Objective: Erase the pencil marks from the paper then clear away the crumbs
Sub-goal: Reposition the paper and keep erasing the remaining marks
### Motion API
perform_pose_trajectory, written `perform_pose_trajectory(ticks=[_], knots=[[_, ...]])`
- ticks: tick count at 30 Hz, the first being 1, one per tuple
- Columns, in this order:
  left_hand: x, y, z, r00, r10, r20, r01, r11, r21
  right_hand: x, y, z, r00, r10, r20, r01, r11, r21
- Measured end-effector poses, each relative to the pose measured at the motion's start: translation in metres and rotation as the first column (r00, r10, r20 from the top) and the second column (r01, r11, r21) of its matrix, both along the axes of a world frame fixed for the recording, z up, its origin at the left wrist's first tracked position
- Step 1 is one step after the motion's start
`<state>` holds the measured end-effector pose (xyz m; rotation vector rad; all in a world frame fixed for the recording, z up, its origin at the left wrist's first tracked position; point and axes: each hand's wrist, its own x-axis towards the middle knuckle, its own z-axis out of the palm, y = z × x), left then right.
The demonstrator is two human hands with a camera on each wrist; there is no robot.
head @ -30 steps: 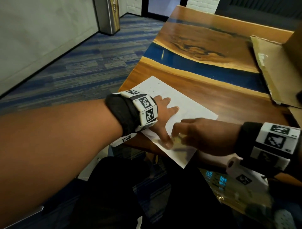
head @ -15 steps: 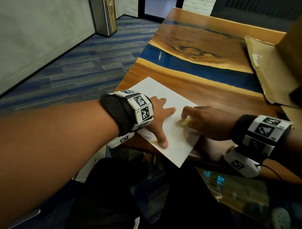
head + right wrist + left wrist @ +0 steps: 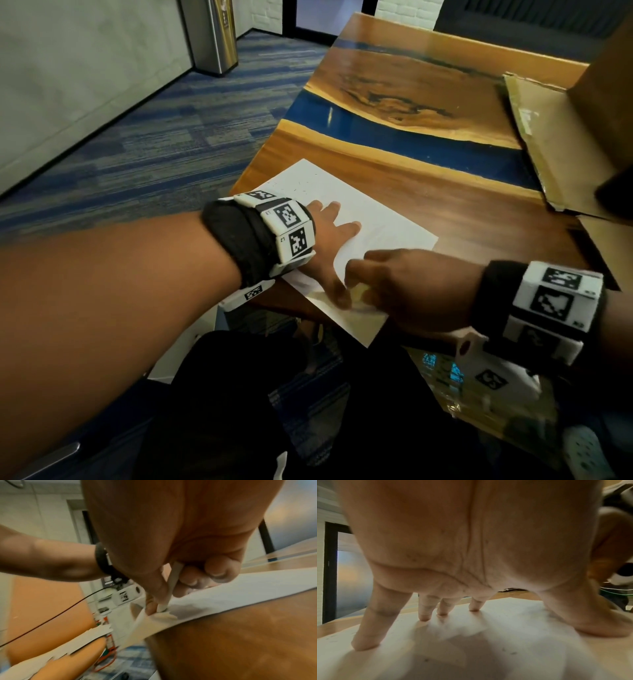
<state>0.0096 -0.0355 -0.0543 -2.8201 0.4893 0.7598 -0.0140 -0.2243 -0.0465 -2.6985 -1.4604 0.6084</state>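
A white sheet of paper (image 3: 383,226) lies on the near left corner of the wooden table (image 3: 445,192), with its near corner hanging over the edge. My left hand (image 3: 329,246) presses flat on it, fingers spread and straight; the left wrist view shows the fingertips (image 3: 423,618) planted on the paper (image 3: 488,635). My right hand (image 3: 394,284) pinches a pale stick eraser (image 3: 173,582) and pushes its tip into the sheet near the front edge, right beside the left thumb. The paper (image 3: 240,582) buckles there. Dark crumbs (image 3: 298,186) dot the far corner, and more crumbs (image 3: 508,651) lie under the left palm.
A flattened cardboard box (image 3: 555,137) covers the table's right side. A blue resin strip (image 3: 394,137) crosses the tabletop beyond the paper. Left of the table is blue carpet, with a metal bin (image 3: 214,37) by the wall. My dark-clothed lap is under the near edge.
My right hand has slid the eraser back toward the near edge and the left thumb, after being further up the sheet half a second ago. The left hand stays pressed in place.
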Motion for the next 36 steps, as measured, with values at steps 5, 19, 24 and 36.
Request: perform_pose_trajectory(ticks=[5,19,24,36], knots=[[0.001,-0.001,0.000,1.000,0.010,0.007,-0.010,1.000,0.022,0.035,-0.012,0.005,0.962,-0.220,0.161,0.226,0.974,-0.022],[0.005,-0.004,-0.003,1.000,0.019,-0.002,-0.019,0.999,0.029,0.008,-0.016,0.004,0.999,0.026,-0.039,-0.025,1.000,0.009],[0.004,-0.004,0.000,1.000,0.015,-0.003,-0.015,0.999,0.037,0.026,-0.017,0.010,0.981,-0.162,0.103,0.165,0.986,-0.028],[-0.001,-0.009,0.008,1.000,-0.017,-0.007,0.017,1.000,-0.008,0.032,-0.022,0.007,0.948,-0.302,0.099,0.309,0.949,-0.066]])
